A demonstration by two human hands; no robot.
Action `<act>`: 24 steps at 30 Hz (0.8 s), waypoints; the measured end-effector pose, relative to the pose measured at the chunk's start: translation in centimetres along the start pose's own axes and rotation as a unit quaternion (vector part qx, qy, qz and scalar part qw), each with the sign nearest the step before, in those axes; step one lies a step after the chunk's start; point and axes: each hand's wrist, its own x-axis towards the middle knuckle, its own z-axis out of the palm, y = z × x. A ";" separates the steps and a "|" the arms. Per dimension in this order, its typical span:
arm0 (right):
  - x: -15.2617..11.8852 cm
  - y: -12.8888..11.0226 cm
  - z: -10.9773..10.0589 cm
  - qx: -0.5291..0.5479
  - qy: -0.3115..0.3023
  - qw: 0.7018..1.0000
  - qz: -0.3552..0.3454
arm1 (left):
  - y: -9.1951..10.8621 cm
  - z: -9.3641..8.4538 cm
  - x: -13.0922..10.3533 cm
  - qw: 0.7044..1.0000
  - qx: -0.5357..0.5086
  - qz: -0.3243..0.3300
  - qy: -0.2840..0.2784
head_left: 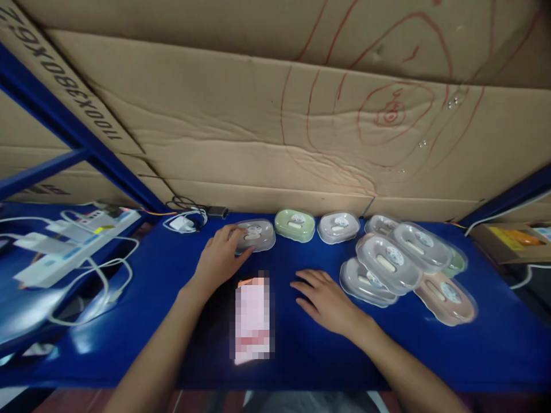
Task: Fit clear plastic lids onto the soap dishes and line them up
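My left hand (221, 252) rests at the left end of a grey-lidded oval case (259, 236), its fingertips on the case and its thumb apart along the near side. My right hand (325, 298) is over the blue table with its fingers spread, holding nothing. Between my forearms lies a pixelated pink and white item (252, 321). A green case (295, 225) and another grey case (338, 228) stand in a row to the right of the touched one. To the right of my right hand several cases (390, 264) are piled on one another, a pinkish one (447, 298) at the near side.
White power strips (73, 246) with tangled cables lie at the left. A coiled white cable with a plug (185, 222) sits at the back. Behind the blue table (301, 355) stands a cardboard wall (236, 115). An open cardboard box (508, 244) is at the far right.
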 end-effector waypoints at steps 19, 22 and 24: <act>0.9 2.9 3.5 0.024 0.047 0.998 -0.039 | -0.3 2.7 -0.6 0.996 -0.036 0.022 0.082; 1.2 4.1 6.9 -0.005 0.122 0.990 -0.072 | -0.6 2.7 -0.5 0.995 -0.042 0.019 0.087; 1.4 4.5 8.5 -0.018 0.188 0.979 -0.077 | -0.8 2.7 -0.6 0.995 -0.039 0.024 0.084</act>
